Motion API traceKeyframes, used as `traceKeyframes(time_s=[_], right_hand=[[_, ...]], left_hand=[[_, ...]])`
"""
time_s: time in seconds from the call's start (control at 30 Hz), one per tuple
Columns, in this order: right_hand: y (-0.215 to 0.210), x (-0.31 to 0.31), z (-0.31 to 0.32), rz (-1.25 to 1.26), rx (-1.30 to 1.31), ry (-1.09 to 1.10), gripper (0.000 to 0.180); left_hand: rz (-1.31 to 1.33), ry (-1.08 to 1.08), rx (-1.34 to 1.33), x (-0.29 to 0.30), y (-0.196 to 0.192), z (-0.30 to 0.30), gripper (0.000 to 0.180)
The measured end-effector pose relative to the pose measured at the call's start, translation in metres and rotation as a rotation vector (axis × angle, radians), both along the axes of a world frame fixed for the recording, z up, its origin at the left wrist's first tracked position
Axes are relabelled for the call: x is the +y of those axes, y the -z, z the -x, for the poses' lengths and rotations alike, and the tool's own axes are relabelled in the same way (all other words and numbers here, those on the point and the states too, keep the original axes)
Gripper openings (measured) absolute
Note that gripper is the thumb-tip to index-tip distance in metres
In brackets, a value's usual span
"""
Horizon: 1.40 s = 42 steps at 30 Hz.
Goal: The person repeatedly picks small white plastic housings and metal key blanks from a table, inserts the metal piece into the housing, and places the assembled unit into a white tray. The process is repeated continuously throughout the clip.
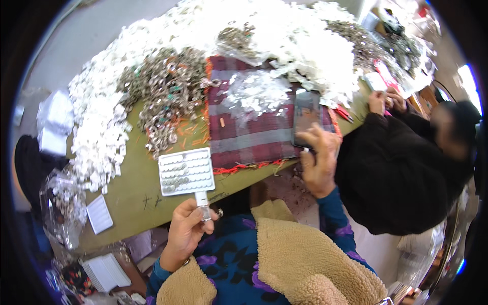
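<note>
My left hand [184, 230] is closed on a small white card [202, 197] with a clear plastic piece at its lower end, just in front of the table edge. A small shiny metal bit [219, 212] shows beside its fingertips. Right beyond the card lies a white compartment tray [187, 172] with small round silvery pieces in some of its rows. My right hand [321, 162] hovers at the near end of a dark phone [307, 113], fingers apart. The phone lies on a plaid cloth [244, 145], next to a heap of clear plastic pieces [256, 94].
Small white pieces [152, 38] lie heaped along the far side. A pile of small metal pieces [170, 81] sits left of the cloth. Red-handled pliers [343, 113] lie right of the phone. A person in black [401, 168] works close on my right. Another white tray [99, 214] lies left.
</note>
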State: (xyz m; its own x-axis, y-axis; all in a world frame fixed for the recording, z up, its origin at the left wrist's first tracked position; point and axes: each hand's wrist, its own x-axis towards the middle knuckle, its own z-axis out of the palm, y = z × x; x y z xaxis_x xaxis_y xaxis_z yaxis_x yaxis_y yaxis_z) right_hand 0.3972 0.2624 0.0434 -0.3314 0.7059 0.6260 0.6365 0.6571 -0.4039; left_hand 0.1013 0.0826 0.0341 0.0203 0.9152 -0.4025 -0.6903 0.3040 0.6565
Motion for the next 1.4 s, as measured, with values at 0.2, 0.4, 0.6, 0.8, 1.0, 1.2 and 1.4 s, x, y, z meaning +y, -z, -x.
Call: traceKeyframes(time_s=[0.2, 0.4, 0.6, 0.8, 1.0, 1.2, 1.4], right_hand=[[0.007, 0.033, 0.008, -0.043, -0.329, 0.336, 0.064], [-0.008, -0.038, 0.081, 0.386, 0.221, -0.456, 0.024], [-0.006, -0.072, 0.142, 0.749, 0.346, -0.726, 0.016], [-0.005, -0.084, 0.160, 0.896, 0.233, -0.734, 0.017], [-0.002, -0.089, 0.179, 0.786, 0.136, -0.726, 0.014], [0.005, -0.028, 0.198, 0.400, 0.107, -0.489, 0.021], [0.025, -0.006, 0.216, 0.149, -0.182, -0.497, 0.029]], left_hand=[[0.021, 0.006, -0.081, 0.008, 0.001, 0.000, 0.015], [0.051, -0.105, -0.064, 0.007, -0.001, 0.002, 0.019], [0.021, -0.144, 0.078, -0.005, -0.005, 0.012, 0.018], [-0.015, -0.118, 0.297, -0.019, -0.002, 0.019, 0.015], [0.003, -0.112, 0.232, -0.026, 0.008, 0.031, 0.015], [-0.045, -0.208, 0.101, -0.031, 0.009, 0.054, 0.016], [-0.107, -0.131, -0.030, -0.028, 0.017, 0.068, 0.018]])
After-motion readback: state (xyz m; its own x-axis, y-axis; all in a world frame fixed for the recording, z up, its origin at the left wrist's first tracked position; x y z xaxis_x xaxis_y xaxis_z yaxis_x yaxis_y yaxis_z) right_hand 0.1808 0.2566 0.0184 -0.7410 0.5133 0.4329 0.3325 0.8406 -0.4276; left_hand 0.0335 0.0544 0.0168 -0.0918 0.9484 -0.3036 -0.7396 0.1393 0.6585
